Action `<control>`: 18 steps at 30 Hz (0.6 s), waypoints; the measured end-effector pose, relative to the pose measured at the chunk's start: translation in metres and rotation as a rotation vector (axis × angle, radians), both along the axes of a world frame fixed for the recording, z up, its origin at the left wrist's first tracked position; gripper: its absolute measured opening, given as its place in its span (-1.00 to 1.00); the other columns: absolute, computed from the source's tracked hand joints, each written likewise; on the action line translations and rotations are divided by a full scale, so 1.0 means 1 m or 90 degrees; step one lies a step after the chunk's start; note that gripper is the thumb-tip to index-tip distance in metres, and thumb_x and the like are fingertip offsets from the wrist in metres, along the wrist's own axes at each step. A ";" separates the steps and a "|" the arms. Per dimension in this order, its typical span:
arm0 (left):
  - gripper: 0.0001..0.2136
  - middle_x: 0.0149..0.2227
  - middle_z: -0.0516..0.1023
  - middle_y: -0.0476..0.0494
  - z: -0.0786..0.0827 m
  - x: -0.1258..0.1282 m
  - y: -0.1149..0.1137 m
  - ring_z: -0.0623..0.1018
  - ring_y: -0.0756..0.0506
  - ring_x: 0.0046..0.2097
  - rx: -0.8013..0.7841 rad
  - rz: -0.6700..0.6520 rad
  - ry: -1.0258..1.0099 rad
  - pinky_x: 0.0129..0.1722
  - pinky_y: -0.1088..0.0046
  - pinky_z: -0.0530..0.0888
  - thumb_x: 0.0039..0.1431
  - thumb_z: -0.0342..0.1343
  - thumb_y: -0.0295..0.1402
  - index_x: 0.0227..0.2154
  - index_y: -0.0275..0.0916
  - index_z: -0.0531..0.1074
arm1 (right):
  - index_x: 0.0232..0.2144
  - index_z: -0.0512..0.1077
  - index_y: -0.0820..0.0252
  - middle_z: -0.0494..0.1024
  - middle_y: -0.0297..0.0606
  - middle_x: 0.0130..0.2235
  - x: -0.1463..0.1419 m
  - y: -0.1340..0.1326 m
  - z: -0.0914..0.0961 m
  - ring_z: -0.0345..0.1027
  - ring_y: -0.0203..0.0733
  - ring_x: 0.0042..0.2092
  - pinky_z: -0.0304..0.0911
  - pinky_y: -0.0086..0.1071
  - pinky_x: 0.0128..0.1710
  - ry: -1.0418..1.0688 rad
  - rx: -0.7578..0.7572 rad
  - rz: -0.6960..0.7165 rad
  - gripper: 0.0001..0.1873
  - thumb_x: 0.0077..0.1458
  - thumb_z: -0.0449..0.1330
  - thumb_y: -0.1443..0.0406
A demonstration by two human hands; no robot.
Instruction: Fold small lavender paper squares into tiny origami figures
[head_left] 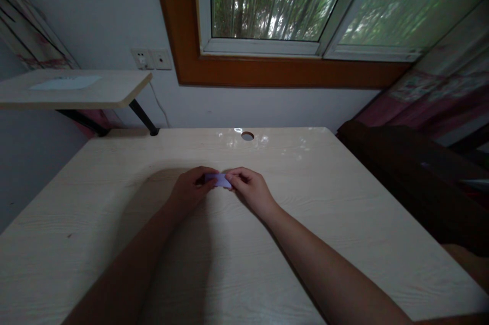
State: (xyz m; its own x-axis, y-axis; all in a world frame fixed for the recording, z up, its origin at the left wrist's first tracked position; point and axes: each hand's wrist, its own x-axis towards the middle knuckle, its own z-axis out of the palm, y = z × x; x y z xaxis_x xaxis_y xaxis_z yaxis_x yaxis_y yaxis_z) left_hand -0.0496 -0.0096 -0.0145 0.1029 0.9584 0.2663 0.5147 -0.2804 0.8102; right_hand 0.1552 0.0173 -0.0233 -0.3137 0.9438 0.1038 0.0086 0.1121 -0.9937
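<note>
A small purple piece (221,180) is pinched at its left end by the left hand (190,186) and at its right end by the right hand (252,188), over the pale tabletop (321,187), nearer than the round hole (247,136).

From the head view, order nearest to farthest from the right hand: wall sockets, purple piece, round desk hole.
1. Purple piece: left, pinched by the right hand.
2. Round desk hole: straight ahead.
3. Wall sockets: farther ahead, left.
</note>
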 end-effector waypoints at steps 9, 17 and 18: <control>-0.76 -0.28 0.62 -0.12 -0.003 0.000 0.001 0.60 -0.07 -0.29 -0.026 -0.018 -0.042 -0.29 0.43 0.54 0.13 0.20 -0.28 -0.13 -0.19 0.53 | -0.30 0.58 0.14 0.57 -0.26 -0.37 0.001 -0.001 0.001 0.40 -0.23 -0.35 0.28 -0.37 -0.32 -0.012 0.033 -0.015 -0.77 0.07 0.29 0.12; -0.76 -0.29 0.63 -0.12 0.000 0.001 0.000 0.61 -0.08 -0.31 -0.032 -0.011 -0.050 -0.31 0.44 0.54 0.13 0.21 -0.27 -0.14 -0.20 0.53 | -0.25 0.58 0.13 0.61 -0.23 -0.30 0.001 -0.001 0.002 0.44 -0.21 -0.30 0.31 -0.34 -0.25 -0.012 0.034 -0.006 -0.76 0.08 0.29 0.13; -0.76 -0.29 0.63 -0.12 0.001 0.001 0.000 0.61 -0.08 -0.31 -0.037 -0.011 -0.053 -0.31 0.44 0.54 0.14 0.20 -0.26 -0.15 -0.21 0.53 | -0.25 0.58 0.14 0.61 -0.23 -0.30 0.001 -0.001 0.002 0.44 -0.21 -0.30 0.32 -0.34 -0.25 -0.011 0.035 -0.006 -0.76 0.09 0.28 0.14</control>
State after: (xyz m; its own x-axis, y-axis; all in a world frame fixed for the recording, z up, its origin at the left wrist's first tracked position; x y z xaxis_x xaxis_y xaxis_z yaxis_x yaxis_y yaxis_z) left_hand -0.0484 -0.0093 -0.0136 0.0992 0.9707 0.2189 0.4400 -0.2401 0.8653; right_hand 0.1560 0.0160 -0.0209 -0.3076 0.9395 0.1507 0.0264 0.1667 -0.9856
